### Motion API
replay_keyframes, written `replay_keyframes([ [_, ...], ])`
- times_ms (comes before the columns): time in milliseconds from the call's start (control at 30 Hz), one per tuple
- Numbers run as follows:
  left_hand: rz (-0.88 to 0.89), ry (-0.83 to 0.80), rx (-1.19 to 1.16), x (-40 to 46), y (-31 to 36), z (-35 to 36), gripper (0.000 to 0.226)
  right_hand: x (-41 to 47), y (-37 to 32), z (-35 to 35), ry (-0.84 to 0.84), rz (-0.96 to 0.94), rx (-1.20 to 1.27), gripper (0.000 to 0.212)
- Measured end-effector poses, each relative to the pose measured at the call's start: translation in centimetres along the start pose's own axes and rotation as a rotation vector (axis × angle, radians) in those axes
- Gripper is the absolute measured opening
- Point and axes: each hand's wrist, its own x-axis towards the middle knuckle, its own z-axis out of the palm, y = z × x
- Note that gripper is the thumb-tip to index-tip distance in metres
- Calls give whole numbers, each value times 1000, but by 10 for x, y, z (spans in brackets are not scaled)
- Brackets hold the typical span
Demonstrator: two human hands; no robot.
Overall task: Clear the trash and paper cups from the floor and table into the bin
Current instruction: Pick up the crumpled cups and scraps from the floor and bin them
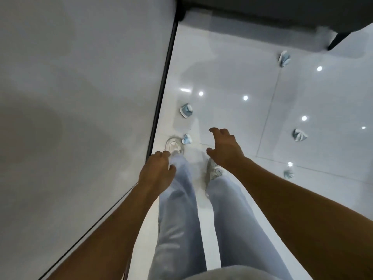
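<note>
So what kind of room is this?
Probably a room indoors, maybe a living or dining area: a shiny white tiled floor, a big pale table and crumpled paper cups dropped on the floor.

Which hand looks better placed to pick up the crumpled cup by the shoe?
Probably the right hand: it is open, fingers spread, reaching toward the floor near the crumpled cup. The left hand has loosely curled fingers and sits back by the table edge.

open floor (252,122) right; table (80,77) edge walls off the left.
</note>
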Motion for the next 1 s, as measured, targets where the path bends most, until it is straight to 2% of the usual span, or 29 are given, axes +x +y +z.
replay_keyframes([
  [267,-41,-22,-62,186,-68,77,42,197,35,107,-12,49,-36,63],
  [433,8,1,-47,296,-104,132,43,332,37,170,36,6,-34,66],
  [600,101,72,-79,368,-128,179,41,431,28,226,111,-16,-33,70],
  [733,130,60,-125,393,-141,199,42,457,30,261,269,15,-152,63],
  [800,124,54,-148,395,-142,202,44,456,35,265,312,-16,-119,64],
  [1000,145,69,-154,369,-125,177,48,395,33,247,167,-141,4,100],
])
